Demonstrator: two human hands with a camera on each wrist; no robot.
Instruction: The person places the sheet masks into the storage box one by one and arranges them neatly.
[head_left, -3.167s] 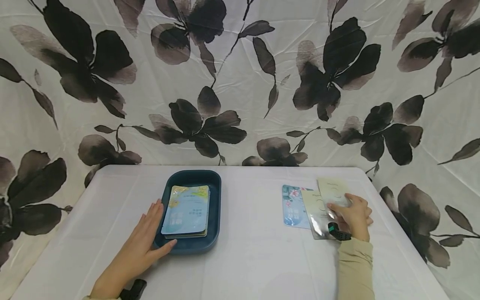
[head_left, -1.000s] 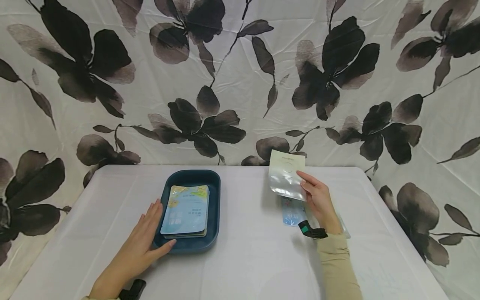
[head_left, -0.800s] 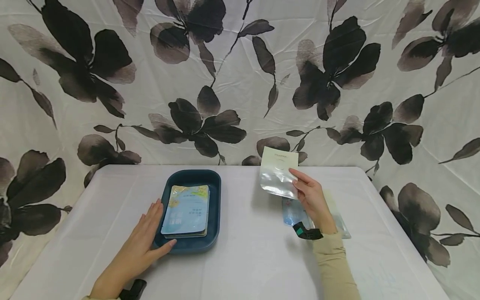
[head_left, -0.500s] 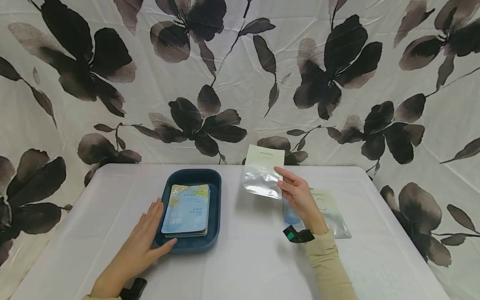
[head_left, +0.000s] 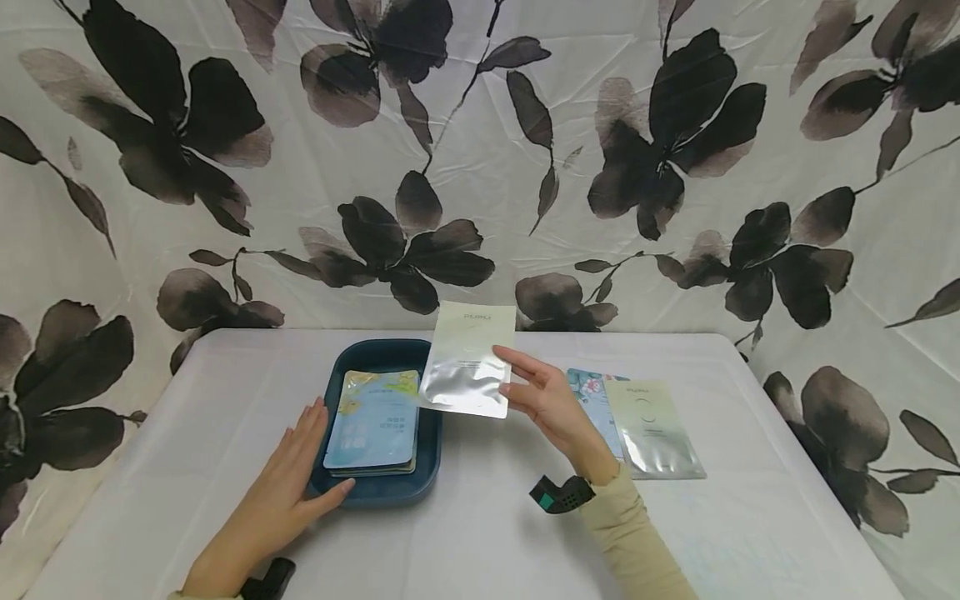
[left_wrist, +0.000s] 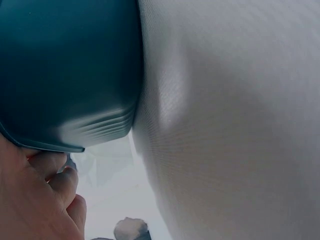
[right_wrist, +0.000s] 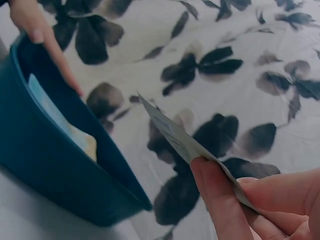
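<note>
Right hand (head_left: 551, 404) pinching silver sachet (head_left: 468, 360) above teal tray (head_left: 430, 433) edge; left hand (head_left: 288, 479) lying flat, fingers straight, touching tray's side, gripping nothing

Even, soft light; sharp head view, blurred close wrist views

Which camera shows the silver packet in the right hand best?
The head view: the silver packet shows whole, face-on, pinched by the right hand over the blue tray. The right wrist view shows it only edge-on as a thin strip above the fingers. The left wrist view misses it.
</note>
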